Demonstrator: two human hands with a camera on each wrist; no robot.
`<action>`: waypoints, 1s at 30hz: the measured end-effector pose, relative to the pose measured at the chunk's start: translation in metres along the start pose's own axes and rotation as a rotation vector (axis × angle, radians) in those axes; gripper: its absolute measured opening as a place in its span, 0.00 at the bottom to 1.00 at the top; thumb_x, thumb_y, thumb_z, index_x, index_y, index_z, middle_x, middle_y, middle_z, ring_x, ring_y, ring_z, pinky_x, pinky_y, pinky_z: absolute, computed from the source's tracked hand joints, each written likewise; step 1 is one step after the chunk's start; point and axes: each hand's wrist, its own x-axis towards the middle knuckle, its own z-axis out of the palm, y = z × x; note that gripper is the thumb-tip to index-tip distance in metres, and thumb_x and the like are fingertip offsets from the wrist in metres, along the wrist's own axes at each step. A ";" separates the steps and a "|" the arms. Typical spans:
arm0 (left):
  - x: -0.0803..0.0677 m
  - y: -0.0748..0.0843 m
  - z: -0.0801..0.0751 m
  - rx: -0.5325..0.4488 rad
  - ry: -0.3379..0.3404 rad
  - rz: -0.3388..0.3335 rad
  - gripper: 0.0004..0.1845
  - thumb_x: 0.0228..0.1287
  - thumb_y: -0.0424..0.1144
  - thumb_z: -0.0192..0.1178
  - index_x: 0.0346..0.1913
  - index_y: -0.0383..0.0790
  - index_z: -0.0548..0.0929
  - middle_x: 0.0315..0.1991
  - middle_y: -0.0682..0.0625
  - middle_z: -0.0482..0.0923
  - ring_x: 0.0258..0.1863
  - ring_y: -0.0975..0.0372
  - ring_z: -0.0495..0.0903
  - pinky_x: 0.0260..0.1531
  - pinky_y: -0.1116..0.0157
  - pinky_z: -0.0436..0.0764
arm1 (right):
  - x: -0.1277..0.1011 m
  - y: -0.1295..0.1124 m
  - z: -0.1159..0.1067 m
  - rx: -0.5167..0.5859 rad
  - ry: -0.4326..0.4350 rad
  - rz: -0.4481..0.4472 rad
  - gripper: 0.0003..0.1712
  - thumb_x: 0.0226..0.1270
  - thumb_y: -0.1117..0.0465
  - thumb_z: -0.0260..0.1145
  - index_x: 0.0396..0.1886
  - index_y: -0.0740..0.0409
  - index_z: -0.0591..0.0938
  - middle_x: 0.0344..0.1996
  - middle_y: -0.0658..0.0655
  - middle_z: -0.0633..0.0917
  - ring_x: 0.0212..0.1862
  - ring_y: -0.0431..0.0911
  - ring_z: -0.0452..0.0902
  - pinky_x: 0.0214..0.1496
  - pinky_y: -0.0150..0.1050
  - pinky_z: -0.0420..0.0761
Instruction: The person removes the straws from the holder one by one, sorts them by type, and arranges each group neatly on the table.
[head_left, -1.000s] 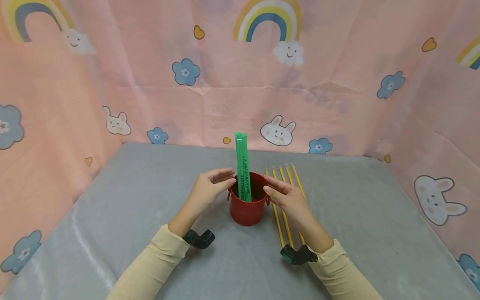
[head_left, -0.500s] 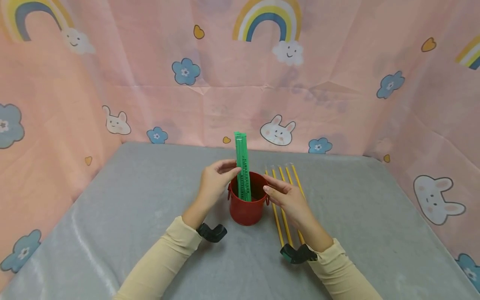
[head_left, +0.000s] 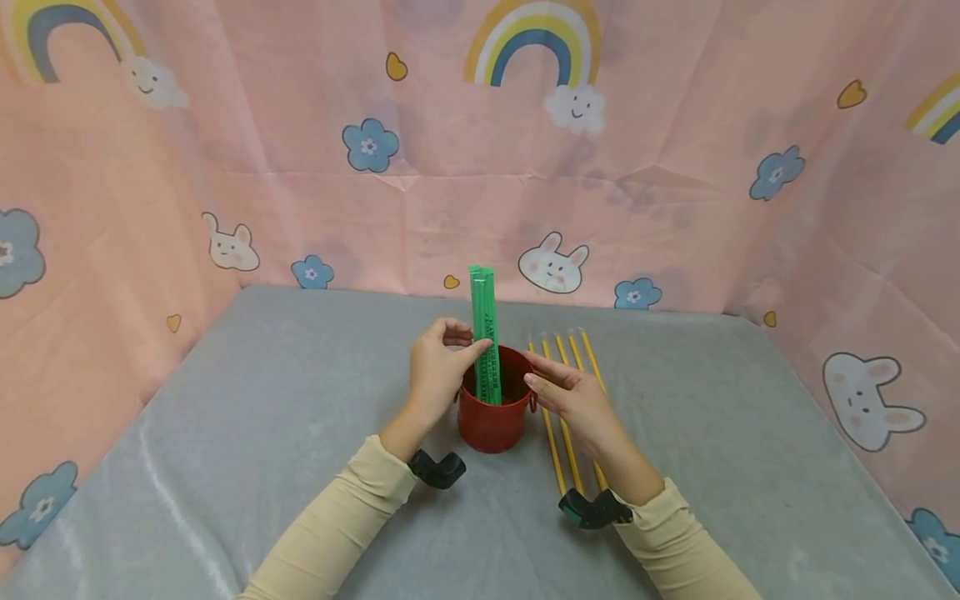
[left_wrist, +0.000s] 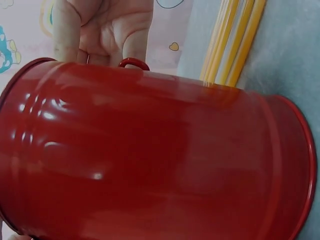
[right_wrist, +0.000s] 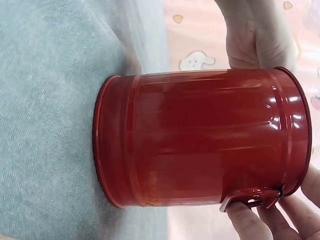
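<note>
A red metal bucket (head_left: pixel 491 429) with small side handles stands upright on the grey cloth. Slim green printed packets (head_left: pixel 483 304) lean upright inside it, their lower ends hidden by the wall. My left hand (head_left: pixel 435 371) reaches over the bucket's left rim, thumb across the front of the packets and fingers behind, pinching them. On the other side, my right hand (head_left: pixel 573 404) holds the bucket by its right rim and handle. The right wrist view shows its fingers (right_wrist: pixel 245 220) against the handle. The red wall fills most of the left wrist view.
Several thin yellow sticks (head_left: pixel 555 446) in clear wrapping lie side by side on the cloth, partly beneath my right hand and wrist. A grey cloth (head_left: pixel 712 417) covers the table. Pink printed curtains (head_left: pixel 675 242) stand at the back and both sides.
My left hand has moved right and up from the bucket's left rim, and its thumb now crosses the green packets. The right hand and the bucket stay in place.
</note>
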 end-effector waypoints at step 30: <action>0.003 0.017 -0.015 -0.039 0.008 -0.028 0.10 0.62 0.40 0.70 0.42 0.38 0.88 0.39 0.44 0.88 0.41 0.57 0.84 0.38 0.65 0.82 | 0.000 0.002 -0.003 0.012 -0.018 0.015 0.30 0.75 0.58 0.61 0.74 0.56 0.69 0.72 0.60 0.70 0.72 0.52 0.68 0.69 0.47 0.72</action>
